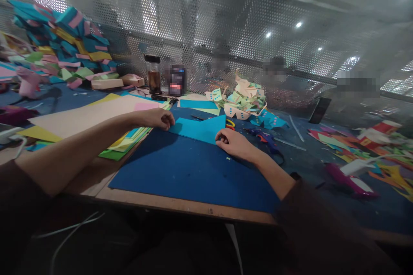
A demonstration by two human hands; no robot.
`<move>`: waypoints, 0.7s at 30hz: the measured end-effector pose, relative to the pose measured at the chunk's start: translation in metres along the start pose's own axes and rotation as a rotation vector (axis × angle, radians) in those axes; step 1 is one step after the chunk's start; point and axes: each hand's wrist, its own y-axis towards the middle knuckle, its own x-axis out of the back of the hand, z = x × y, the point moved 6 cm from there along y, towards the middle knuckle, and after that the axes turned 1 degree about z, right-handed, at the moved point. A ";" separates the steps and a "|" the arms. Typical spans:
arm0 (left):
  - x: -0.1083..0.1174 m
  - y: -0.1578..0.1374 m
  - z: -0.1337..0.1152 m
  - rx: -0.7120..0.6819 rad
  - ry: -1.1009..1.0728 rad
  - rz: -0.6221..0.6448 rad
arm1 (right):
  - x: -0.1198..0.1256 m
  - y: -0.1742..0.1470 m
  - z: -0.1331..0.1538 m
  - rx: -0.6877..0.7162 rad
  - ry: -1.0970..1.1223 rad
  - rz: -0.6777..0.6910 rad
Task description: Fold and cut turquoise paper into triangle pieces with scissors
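Note:
A sheet of bright blue paper lies on the dark blue work mat, with a folded or slanted part rising to a point at its right end. My left hand has its fingers curled closed at the paper's left end. At the lower right corner, my right hand pinches the same paper between thumb and fingers. Just behind the paper are scissors with yellow and red handles, partly hidden by it. A blue glue gun lies to the right of my right hand.
Stacked coloured paper sheets lie under my left forearm. Behind stand a lidded bottle and a phone. Cut paper pieces are heaped at the back. On the right are a purple glue gun and scraps.

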 end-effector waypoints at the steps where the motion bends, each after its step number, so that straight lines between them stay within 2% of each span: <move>1: 0.000 0.000 0.000 -0.003 0.006 -0.003 | 0.000 0.000 0.000 -0.001 -0.001 -0.001; 8: -0.001 -0.001 -0.005 0.051 0.123 -0.026 | -0.001 0.001 -0.001 0.004 -0.010 -0.003; 21: -0.001 0.000 -0.006 0.026 0.109 -0.013 | -0.001 0.002 -0.002 0.010 0.002 -0.010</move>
